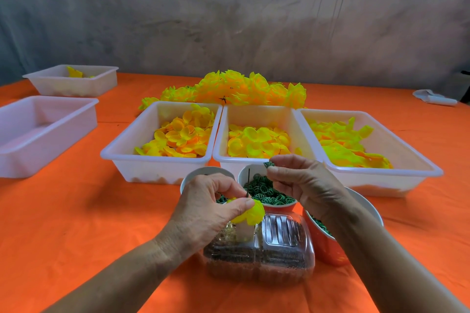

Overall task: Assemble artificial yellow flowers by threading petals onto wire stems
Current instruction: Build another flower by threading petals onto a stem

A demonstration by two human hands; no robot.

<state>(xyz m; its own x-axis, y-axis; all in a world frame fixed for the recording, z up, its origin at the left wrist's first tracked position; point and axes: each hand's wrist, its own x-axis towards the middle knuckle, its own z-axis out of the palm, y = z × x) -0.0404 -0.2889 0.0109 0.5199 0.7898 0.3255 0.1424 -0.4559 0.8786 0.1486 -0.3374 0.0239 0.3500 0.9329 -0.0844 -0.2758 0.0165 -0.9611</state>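
My left hand [211,207] pinches a small bunch of yellow petals [250,213] threaded on a thin dark wire stem [248,181] that points up. My right hand [302,181] pinches a small green ring piece [270,164] between thumb and forefinger, just above and right of the stem tip. Three white trays hold loose yellow petals: left [142,145], middle [221,145] and right [396,150]. A pile of finished yellow flowers [234,90] lies behind them.
A cup of green rings [269,192] stands under my hands, with another cup [193,178] to its left and an orange cup [328,244] on the right. A clear plastic box [282,244] of dark stems sits in front. Two white trays [38,132] [73,81] stand far left.
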